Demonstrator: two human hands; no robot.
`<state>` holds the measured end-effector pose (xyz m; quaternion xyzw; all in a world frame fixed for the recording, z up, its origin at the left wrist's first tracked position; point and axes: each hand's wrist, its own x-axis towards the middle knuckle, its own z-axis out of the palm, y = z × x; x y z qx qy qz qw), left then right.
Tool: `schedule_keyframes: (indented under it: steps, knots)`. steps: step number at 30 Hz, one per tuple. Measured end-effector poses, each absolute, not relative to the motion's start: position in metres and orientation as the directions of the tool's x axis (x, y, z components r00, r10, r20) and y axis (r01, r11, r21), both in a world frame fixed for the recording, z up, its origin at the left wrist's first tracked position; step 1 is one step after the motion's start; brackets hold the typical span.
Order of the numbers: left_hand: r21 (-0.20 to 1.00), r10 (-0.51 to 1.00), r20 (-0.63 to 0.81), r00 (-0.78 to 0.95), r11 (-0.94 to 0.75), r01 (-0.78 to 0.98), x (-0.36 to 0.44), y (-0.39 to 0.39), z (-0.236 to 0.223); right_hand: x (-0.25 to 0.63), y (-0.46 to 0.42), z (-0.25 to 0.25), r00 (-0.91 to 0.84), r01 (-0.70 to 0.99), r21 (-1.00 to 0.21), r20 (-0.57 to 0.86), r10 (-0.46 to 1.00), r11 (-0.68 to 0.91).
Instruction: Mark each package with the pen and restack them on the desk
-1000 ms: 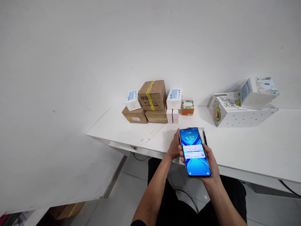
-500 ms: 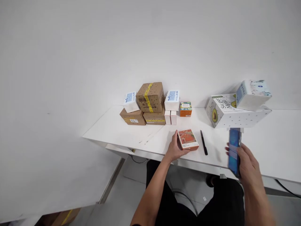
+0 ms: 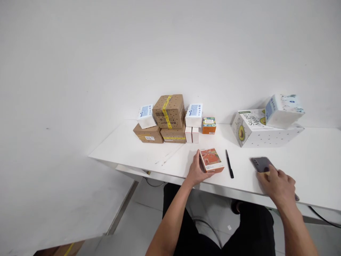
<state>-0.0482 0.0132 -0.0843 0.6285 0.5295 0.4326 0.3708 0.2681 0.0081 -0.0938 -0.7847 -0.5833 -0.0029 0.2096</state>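
Note:
My left hand (image 3: 197,170) grips a small orange-and-white box (image 3: 211,160) by its left side and front edge, with the box sitting near the table's front edge. My right hand (image 3: 278,183) is closed over a smartphone (image 3: 262,163), which lies screen down with its camera lenses at the far left corner. Part of the phone is hidden under the hand. Between the two hands lies a black pen (image 3: 229,164).
Cardboard boxes (image 3: 168,111) with yellow tape are stacked at the back left, alongside white tissue packs (image 3: 194,114). A green-and-orange box (image 3: 209,125) stands right of them. At the back right, a white avocado-print box (image 3: 266,136) carries another tissue pack (image 3: 283,111).
My right hand has lowered the phone from in front of the table edge onto the tabletop, turning it screen down. My left hand still has the orange-and-white box.

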Motion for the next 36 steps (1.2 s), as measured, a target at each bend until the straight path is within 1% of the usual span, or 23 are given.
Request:
schedule_keyframes:
  steps: [2,3,4,5,7,8,11,13,16,19,21,25,27,30,32,34,36]
  knots:
    - [0.918,0.986,0.155,0.062,-0.167,0.360,-0.048,0.014,-0.085,0.251,0.006,-0.083,0.280,0.929,-0.323,0.300,0.912,-0.179]
    - [0.916,0.986,0.157,0.060,-0.168,0.365,-0.048,0.014,-0.085,0.239,0.005,-0.077,0.231,0.935,-0.336,0.329,0.916,-0.115]
    - [0.914,0.985,0.159,0.059,-0.170,0.367,-0.047,0.014,-0.086,0.224,0.002,-0.069,0.156,0.931,-0.365,0.352,0.923,-0.018]
    - [0.913,0.985,0.164,0.058,-0.174,0.368,-0.047,0.014,-0.087,0.207,-0.001,-0.061,0.093,0.908,-0.413,0.358,0.929,0.068]
    - [0.913,0.983,0.179,0.052,-0.185,0.364,-0.047,0.014,-0.089,0.172,-0.007,-0.047,0.002,0.847,-0.508,0.299,0.954,0.157]
    - [0.913,0.981,0.187,0.050,-0.193,0.360,-0.046,0.014,-0.090,0.155,-0.009,-0.040,-0.030,0.830,-0.532,0.261,0.965,0.170]
    - [0.909,0.973,0.229,0.040,-0.228,0.350,-0.046,0.013,-0.091,0.116,-0.010,-0.027,-0.128,0.825,-0.537,0.124,0.984,0.175]
    - [0.900,0.967,0.254,0.015,-0.243,0.361,-0.045,0.014,-0.092,0.102,-0.006,-0.023,-0.155,0.830,-0.535,0.053,0.987,0.159]
    - [0.891,0.962,0.271,-0.027,-0.240,0.386,-0.044,0.015,-0.093,0.094,0.003,-0.022,-0.152,0.821,-0.557,-0.005,0.988,0.124]
    - [0.886,0.958,0.284,-0.048,-0.243,0.394,-0.043,0.017,-0.095,0.091,0.009,-0.026,-0.157,0.806,-0.580,-0.017,0.987,0.118]
    - [0.896,0.957,0.281,-0.069,-0.236,0.377,-0.043,0.017,-0.096,0.091,0.011,-0.029,-0.148,0.796,-0.591,0.025,0.989,0.134]
    - [0.916,0.963,0.262,-0.059,-0.229,0.328,-0.043,0.016,-0.095,0.102,0.019,-0.025,-0.093,0.741,-0.647,0.166,0.982,0.180]
    - [0.916,0.967,0.254,-0.034,-0.229,0.331,-0.044,0.015,-0.095,0.114,0.029,-0.015,0.004,0.743,-0.651,0.235,0.972,0.155]
    - [0.895,0.960,0.279,-0.004,-0.258,0.365,-0.046,0.014,-0.095,0.133,0.055,0.000,0.154,0.796,-0.602,0.299,0.942,0.061]
    - [0.873,0.950,0.313,0.003,-0.289,0.392,-0.046,0.014,-0.097,0.142,0.079,0.003,0.205,0.831,-0.556,0.269,0.941,-0.022]
    - [0.858,0.940,0.340,0.008,-0.314,0.407,-0.046,0.015,-0.100,0.148,0.104,0.000,0.232,0.848,-0.522,0.203,0.951,-0.095]
    - [0.851,0.935,0.354,0.011,-0.327,0.411,-0.046,0.016,-0.102,0.149,0.127,-0.009,0.246,0.855,-0.501,0.161,0.956,-0.135]
